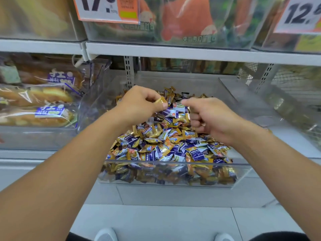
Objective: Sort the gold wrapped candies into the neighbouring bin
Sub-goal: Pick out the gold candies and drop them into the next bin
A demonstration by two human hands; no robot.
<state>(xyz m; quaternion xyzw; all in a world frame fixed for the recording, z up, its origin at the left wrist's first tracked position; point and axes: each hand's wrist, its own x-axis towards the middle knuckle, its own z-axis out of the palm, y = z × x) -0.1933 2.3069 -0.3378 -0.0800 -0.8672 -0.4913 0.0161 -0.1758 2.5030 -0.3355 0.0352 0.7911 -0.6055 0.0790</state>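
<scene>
A clear plastic bin [173,164] on the lower shelf holds a heap of mixed candies [165,146] in gold, purple and white wrappers. Over the back of the heap my left hand [139,103] pinches a gold wrapped candy [160,101] between thumb and fingertips. My right hand [208,117] hovers beside it with curled fingers, its fingertips pinching a white and green wrapped candy [179,106]. The neighbouring clear bin [271,108] stands to the right, its floor bare where visible.
A bin of packaged bread [38,105] sits to the left. A white shelf edge [173,51] runs overhead with price signs [107,9] and bagged goods above. My shoes [106,235] show on the grey floor below.
</scene>
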